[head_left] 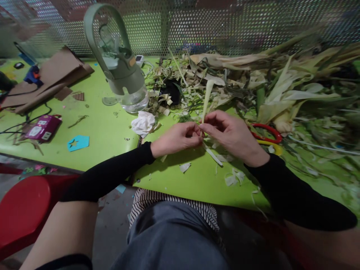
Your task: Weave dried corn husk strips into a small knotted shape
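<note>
A pale yellow-green strip of corn husk (207, 98) stands nearly upright between my two hands, its wider end on top. My right hand (232, 135) pinches it low down between thumb and fingertips. Close against it, my left hand (180, 137) has its fingers curled and pressed together at the strip's lower end; how much of the strip lies inside is hidden. Below the hands a narrow white husk piece (213, 155) lies on the green table (168, 174). Right of my right hand are scissors with red and yellow handles (270, 132), partly covered.
Husks and shreds (295, 93) heap along the back and right. A water bottle (126, 80) and crumpled tissue (143, 123) stand left of the hands. Farther left lie a purple box (43, 127), blue paper tag (78, 143) and cardboard (56, 73). A red stool (25, 206) is lower left.
</note>
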{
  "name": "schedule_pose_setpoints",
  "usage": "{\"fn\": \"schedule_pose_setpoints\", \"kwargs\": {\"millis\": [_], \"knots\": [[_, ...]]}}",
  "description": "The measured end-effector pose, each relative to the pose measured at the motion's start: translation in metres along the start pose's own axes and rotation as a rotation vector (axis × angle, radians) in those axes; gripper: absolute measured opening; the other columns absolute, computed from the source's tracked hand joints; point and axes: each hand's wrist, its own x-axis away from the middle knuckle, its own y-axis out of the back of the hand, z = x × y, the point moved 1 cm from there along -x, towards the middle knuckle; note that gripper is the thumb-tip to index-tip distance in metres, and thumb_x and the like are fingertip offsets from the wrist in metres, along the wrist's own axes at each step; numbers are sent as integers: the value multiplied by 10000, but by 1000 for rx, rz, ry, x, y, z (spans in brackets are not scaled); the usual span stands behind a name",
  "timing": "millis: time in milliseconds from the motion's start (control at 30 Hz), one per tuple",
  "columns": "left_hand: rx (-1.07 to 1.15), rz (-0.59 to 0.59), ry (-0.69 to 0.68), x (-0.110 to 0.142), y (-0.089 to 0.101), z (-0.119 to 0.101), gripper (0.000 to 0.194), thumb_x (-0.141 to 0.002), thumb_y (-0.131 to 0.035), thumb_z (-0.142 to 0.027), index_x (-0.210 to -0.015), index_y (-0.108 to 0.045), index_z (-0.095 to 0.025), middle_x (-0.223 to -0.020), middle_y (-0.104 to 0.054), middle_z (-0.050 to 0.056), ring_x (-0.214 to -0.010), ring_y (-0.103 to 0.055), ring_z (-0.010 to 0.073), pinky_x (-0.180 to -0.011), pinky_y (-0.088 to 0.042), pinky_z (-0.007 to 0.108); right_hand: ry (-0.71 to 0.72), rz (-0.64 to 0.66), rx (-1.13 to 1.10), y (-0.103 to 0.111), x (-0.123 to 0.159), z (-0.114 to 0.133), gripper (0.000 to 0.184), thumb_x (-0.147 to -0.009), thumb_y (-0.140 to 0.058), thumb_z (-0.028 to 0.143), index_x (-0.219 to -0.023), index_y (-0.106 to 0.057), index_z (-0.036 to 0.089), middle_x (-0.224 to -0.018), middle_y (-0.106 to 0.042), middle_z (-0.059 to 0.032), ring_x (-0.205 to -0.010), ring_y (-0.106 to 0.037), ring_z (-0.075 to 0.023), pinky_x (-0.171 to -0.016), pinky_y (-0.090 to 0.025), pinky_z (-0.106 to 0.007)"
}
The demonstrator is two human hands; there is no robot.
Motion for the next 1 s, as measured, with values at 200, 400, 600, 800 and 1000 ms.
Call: {"fn": "schedule_pose_setpoints", "kwargs": {"millis": [200, 400, 600, 800, 1000], "knots": [[209, 70, 62, 1, -1, 2, 136, -878, -694, -68, -943, -594, -134, -842, -752, 12, -771, -701, 65, -809, -557, 232, -57, -55, -53, -1, 0, -1, 352, -891, -777, 555, -796, -633, 248, -707, -580, 11, -667, -522, -167, -614, -425, -330], [319, 116, 64, 4, 0, 3, 168, -907, -756, -194, -933, -604, -129, -921, -795, 68, -877, -769, 115, -920, -611, 314, -97, -53, -75, -2, 0, -3, 398, -893, -767, 605, -826, -618, 242, -705, -563, 17, -646, -497, -149, -587, -407, -311], [255, -9, 33, -1, 9, 3, 137, -951, -701, -207, -897, -598, -134, -852, -778, 45, -787, -734, 83, -865, -610, 270, -88, 122, 67, 1, 1, -1, 523, -928, -648, 728, -764, -635, 231, -684, -568, -1, -600, -445, -145, -567, -331, -322], [91, -34, -14, -5, 10, 1, 90, -895, -613, -49, -868, -609, -135, -761, -739, -3, -708, -683, 60, -753, -555, 212, -53, 196, 125, 3, -1, 0, 415, -958, -652, 574, -735, -641, 224, -671, -560, 0, -635, -460, -159, -615, -339, -332], [-2, -54, -88, -4, 10, 3, 74, -860, -633, -69, -845, -613, -138, -715, -708, -20, -652, -620, 52, -676, -487, 188, -69, 185, 40, 2, 0, -1, 388, -947, -682, 544, -735, -621, 224, -640, -476, 33, -591, -383, -131, -589, -316, -319]]}}
